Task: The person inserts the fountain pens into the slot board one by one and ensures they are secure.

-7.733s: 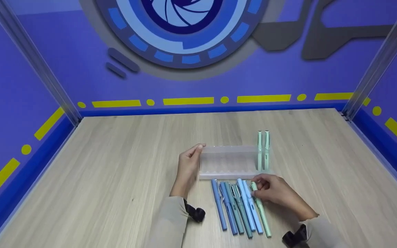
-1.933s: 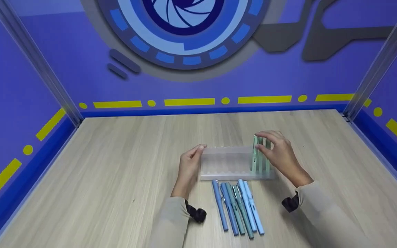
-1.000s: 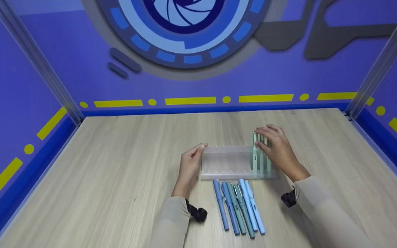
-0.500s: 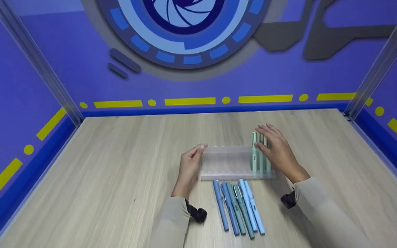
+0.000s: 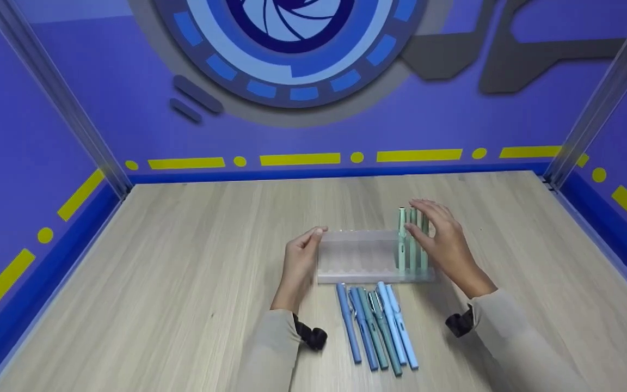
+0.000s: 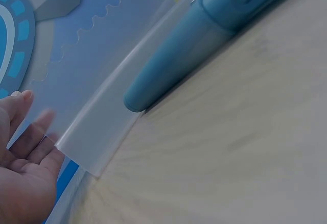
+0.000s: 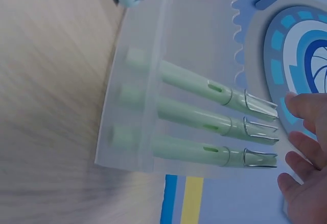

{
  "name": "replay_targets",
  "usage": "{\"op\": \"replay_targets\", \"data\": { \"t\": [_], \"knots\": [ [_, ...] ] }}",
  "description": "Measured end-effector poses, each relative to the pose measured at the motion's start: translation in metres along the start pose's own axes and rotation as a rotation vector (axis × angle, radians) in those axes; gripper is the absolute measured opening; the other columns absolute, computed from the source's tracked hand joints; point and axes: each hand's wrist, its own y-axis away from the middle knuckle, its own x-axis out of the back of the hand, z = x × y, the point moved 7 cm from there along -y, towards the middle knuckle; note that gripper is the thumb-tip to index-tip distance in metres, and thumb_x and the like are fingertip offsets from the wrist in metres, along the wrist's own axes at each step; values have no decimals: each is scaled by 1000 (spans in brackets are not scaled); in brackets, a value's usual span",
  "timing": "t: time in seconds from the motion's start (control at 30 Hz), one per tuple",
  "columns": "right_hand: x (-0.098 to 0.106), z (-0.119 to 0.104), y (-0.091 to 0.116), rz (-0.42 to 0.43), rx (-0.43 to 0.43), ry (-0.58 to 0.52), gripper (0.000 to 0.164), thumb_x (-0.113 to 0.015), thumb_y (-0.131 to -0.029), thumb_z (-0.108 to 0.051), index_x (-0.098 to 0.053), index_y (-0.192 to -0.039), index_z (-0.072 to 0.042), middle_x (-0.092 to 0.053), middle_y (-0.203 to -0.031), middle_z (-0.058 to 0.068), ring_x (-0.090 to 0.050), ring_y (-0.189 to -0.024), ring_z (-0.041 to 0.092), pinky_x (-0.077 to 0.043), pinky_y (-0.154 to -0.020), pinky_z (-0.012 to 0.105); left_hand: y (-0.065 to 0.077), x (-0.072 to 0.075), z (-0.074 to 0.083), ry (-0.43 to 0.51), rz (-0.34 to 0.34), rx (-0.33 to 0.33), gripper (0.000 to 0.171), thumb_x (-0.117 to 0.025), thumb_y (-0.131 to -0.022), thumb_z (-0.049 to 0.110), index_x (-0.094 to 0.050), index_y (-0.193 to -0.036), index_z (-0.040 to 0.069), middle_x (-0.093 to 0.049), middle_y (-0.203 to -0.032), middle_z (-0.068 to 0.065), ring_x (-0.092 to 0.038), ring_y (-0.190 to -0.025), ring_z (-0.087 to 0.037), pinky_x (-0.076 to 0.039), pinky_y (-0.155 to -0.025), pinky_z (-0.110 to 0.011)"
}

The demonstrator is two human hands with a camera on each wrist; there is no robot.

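A clear plastic pen rack stands on the table, with three pale green pens upright at its right end; the leftmost green pen shows whole in the head view. My left hand pinches the rack's upper left corner between thumb and fingers. Beside the green pens, my right hand has its thumb and fingers spread and holds nothing. In the right wrist view, its fingertips sit apart from the clipped pen tops. Several blue and teal pens lie side by side in front of the rack.
The wooden table runs back to a blue patterned wall, with side walls at left and right. Black wrist cameras sit at both cuffs.
A pale green pen left the row on the table and now stands in the rack, left of the other two. The right hand has let go of it and drawn slightly right. The left hand stayed put.
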Motion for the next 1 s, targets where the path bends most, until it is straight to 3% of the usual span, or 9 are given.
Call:
{"op": "replay_targets", "data": {
  "t": [0.17, 0.33, 0.43, 0.57, 0.7, 1.0],
  "knots": [
    [4, -1, 9, 36, -41, -61, 41, -72, -85, -9, -61, -125, -4, -63, -126, 13, -55, -121, 29, -45, -104, 42, 1, 0, 0, -7, -5, 21, 35, -58, -94, 43, -69, -116, 19, -61, -133, 1, -49, -133, -18, -37, -114, -34],
    [0, 1, 21, -2, -132, -158, 38, -71, -86, -10, -62, -123, -4, -66, -120, 11, -60, -111, 22, -49, -95, 15, 0, 0, 0, -11, -1, 13, 34, -57, -95, 41, -70, -115, 17, -63, -131, 0, -50, -132, -19, -38, -114, -35],
    [-5, 5, 29, -48, -215, -223, 37, -70, -87, -11, -62, -123, -3, -67, -116, 11, -61, -103, 14, -48, -87, 7, 0, 0, 1, -10, 5, 2, 33, -58, -95, 38, -70, -115, 15, -64, -129, -2, -51, -131, -20, -39, -113, -34],
    [-12, 9, 39, -121, -330, -269, 36, -69, -89, -14, -62, -123, -4, -68, -113, 10, -60, -97, 3, -50, -85, 9, 0, 0, 1, -10, 9, -1, 33, -57, -96, 37, -70, -116, 14, -64, -129, -3, -51, -130, -20, -39, -113, -34],
    [-20, 10, 49, -187, -411, -300, 36, -69, -89, -18, -63, -123, -4, -68, -112, 10, -60, -95, 2, -50, -85, 10, -1, 0, 0, -17, 6, -3, 34, -56, -96, 38, -69, -117, 14, -63, -130, -3, -50, -131, -20, -38, -113, -35],
    [-36, 10, 66, -299, -445, -377, 36, -69, -87, -9, -62, -119, 5, -68, -101, 15, -62, -85, 9, -56, -71, 17, 0, 0, 0, -4, 4, 17, 33, -58, -95, 39, -70, -115, 16, -62, -131, -1, -50, -132, -19, -38, -114, -34]
  ]
}}
